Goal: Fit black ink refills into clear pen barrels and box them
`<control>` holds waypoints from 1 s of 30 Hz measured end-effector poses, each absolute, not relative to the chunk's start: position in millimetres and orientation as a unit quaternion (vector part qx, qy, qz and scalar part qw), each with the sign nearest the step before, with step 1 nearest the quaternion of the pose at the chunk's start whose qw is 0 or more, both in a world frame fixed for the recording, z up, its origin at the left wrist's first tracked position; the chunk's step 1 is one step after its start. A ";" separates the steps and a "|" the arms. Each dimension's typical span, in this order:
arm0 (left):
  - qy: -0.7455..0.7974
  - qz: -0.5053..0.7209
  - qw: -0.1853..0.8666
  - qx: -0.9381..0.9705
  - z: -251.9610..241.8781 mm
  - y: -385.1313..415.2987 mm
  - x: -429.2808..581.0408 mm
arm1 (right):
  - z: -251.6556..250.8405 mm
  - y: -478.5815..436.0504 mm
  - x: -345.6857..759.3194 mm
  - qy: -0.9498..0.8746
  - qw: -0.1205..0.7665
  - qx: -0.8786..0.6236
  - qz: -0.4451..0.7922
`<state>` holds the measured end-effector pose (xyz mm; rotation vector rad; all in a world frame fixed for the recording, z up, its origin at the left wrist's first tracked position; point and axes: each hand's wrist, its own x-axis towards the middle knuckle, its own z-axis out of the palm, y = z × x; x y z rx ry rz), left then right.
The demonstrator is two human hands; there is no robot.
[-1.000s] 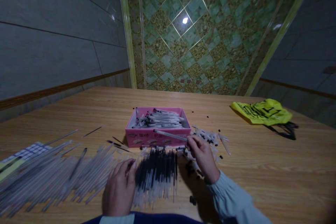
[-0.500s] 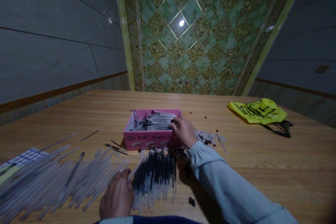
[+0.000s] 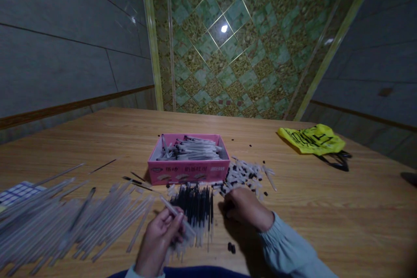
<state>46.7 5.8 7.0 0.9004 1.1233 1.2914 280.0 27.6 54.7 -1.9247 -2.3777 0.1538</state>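
My left hand is closed around a clear plastic pen barrel, which slants up and to the left. Beneath and beside it lies a row of dark-inked pen refills. My right hand is lowered to the table with its fingers curled together, at the near edge of a heap of small white and black pen parts; whatever its fingertips hold is hidden. Behind both hands stands a pink box with many assembled pens lying in it.
Many clear barrels spread over the left of the table, near a blue-and-white checked item. Two black caps lie near the front edge. A yellow bag with black straps rests at the back right.
My right hand has left the box and come down toward me beside the small parts. My left hand has risen from the table with a clear barrel in its fingers.
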 end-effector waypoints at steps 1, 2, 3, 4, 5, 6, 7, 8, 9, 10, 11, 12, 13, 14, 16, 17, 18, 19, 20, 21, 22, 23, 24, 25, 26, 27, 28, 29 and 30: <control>0.474 0.547 0.586 0.364 6.9 5.1 48.9 | 49.9 24.8 278.0 -0.771 0.029 -0.635 0.045; 0.473 0.544 0.598 0.350 7.1 4.7 50.2 | 45.9 22.6 276.0 -0.766 0.021 -0.641 0.040; 0.471 0.542 0.608 0.339 7.6 4.5 50.6 | 42.8 21.0 274.1 -0.762 0.016 -0.647 0.035; 0.469 0.540 0.615 0.331 8.2 4.6 50.4 | 40.6 19.6 272.5 -0.759 0.012 -0.650 0.033; 0.468 0.539 0.621 0.324 8.8 4.8 49.8 | 39.4 18.3 271.2 -0.758 0.010 -0.651 0.031; 0.466 0.540 0.625 0.319 9.3 5.1 49.1 | 38.8 17.0 270.0 -0.759 0.009 -0.650 0.031; 0.464 0.540 0.628 0.315 9.5 5.5 48.4 | 38.7 15.8 268.8 -0.760 0.010 -0.649 0.031; 0.463 0.541 0.629 0.313 9.5 6.0 47.8 | 38.8 14.7 267.7 -0.762 0.013 -0.647 0.031; 0.462 0.541 0.630 0.311 9.1 6.5 47.4 | 38.8 13.7 266.4 -0.763 0.017 -0.645 0.030; 0.461 0.542 0.631 0.310 8.5 6.9 47.1 | 38.3 12.8 265.1 -0.764 0.022 -0.644 0.030; 0.461 0.543 0.631 0.308 7.5 7.4 46.9 | 37.4 12.2 263.6 -0.765 0.028 -0.643 0.028; 0.463 0.543 0.629 0.308 6.4 7.8 46.9 | 35.9 11.9 262.3 -0.766 0.034 -0.641 0.029; 0.465 0.542 0.627 0.310 5.2 8.2 46.9 | 34.0 11.9 261.0 -0.768 0.039 -0.639 0.031; 0.468 0.540 0.623 0.317 3.9 8.6 46.8 | 31.8 12.2 260.0 -0.769 0.045 -0.636 0.034; 0.476 0.534 0.610 0.340 1.6 9.2 46.8 | 27.5 13.3 259.0 -0.773 0.056 -0.630 0.043; 0.480 0.530 0.604 0.352 0.7 9.5 46.8 | 25.8 14.0 258.9 -0.774 0.061 -0.629 0.047; 0.484 0.524 0.600 0.362 0.0 9.8 46.9 | 24.6 14.6 259.0 -0.774 0.067 -0.628 0.049; 0.486 0.520 0.597 0.369 -0.5 9.9 47.0 | 23.9 15.0 259.1 -0.774 0.074 -0.627 0.049; 0.488 0.518 0.597 0.371 -0.9 10.1 47.1 | 23.7 15.1 259.0 -0.775 0.081 -0.625 0.049; 0.488 0.516 0.598 0.372 -1.2 10.2 47.2 | 24.0 14.8 258.8 -0.779 0.087 -0.619 0.051; 0.487 0.517 0.598 0.372 -1.6 10.3 47.4 | 24.6 14.2 258.1 -0.787 0.091 -0.607 0.056; 0.486 0.519 0.598 0.371 -2.1 10.4 47.5 | 25.4 13.3 257.0 -0.799 0.092 -0.591 0.065; 0.485 0.522 0.596 0.370 -2.8 10.6 47.5 | 26.3 12.1 255.5 -0.812 0.091 -0.572 0.076; 0.485 0.523 0.595 0.371 -3.6 10.8 47.4 | 27.2 10.7 253.6 -0.825 0.090 -0.551 0.088; 0.484 0.522 0.594 0.373 -4.6 11.0 47.3 | 28.1 9.3 251.4 -0.837 0.091 -0.530 0.099; 0.484 0.521 0.595 0.375 -5.7 11.3 47.1 | 28.9 7.9 249.0 -0.848 0.097 -0.510 0.106; 0.484 0.519 0.595 0.378 -6.7 11.5 46.9 | 29.6 6.8 246.5 -0.857 0.106 -0.492 0.108; 0.484 0.517 0.595 0.380 -7.5 11.7 46.7 | 30.2 5.9 244.2 -0.865 0.115 -0.477 0.105; 0.485 0.516 0.596 0.380 -7.9 11.8 46.6 | 30.5 5.4 242.2 -0.872 0.122 -0.464 0.098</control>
